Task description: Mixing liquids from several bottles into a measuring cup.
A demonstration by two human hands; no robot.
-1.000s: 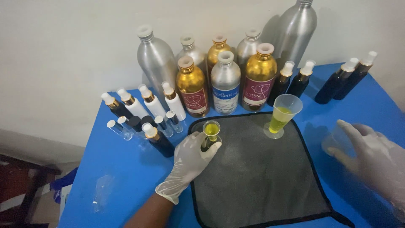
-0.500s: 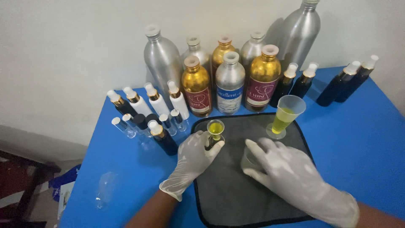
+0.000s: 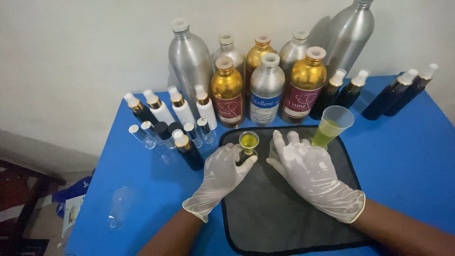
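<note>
- Since the frame a second earlier, the right hand (image 3: 313, 178) had swung in from the far right edge of the blue surface (image 3: 407, 156) onto the dark mat (image 3: 284, 213); the left hand (image 3: 222, 173) had hardly shifted.
- Left-hand fingers were curled around a small dark bottle (image 3: 245, 157) standing at the mat's rear left corner, a small funnel (image 3: 249, 141) seated in its neck.
- Right-hand fingers lay spread and bent, tips touching what looked like a small clear cup (image 3: 274, 149) just beside the bottle; whether they gripped it could not be told.
- By the look of it, filling was midway: yellow liquid showed in the funnel, and a plastic beaker (image 3: 332, 125) behind the right hand was about half full of yellow-green liquid.
- How much the bottle held was hidden by the glove and the dark glass.
- Several capped spray bottles (image 3: 166, 111) stood to the left, seemingly finished; a row of large metal bottles (image 3: 265, 80) lined the wall.
- Bottle's long axis ran vertical, mouth pointing up, the funnel's wide end open toward the camera.
</note>
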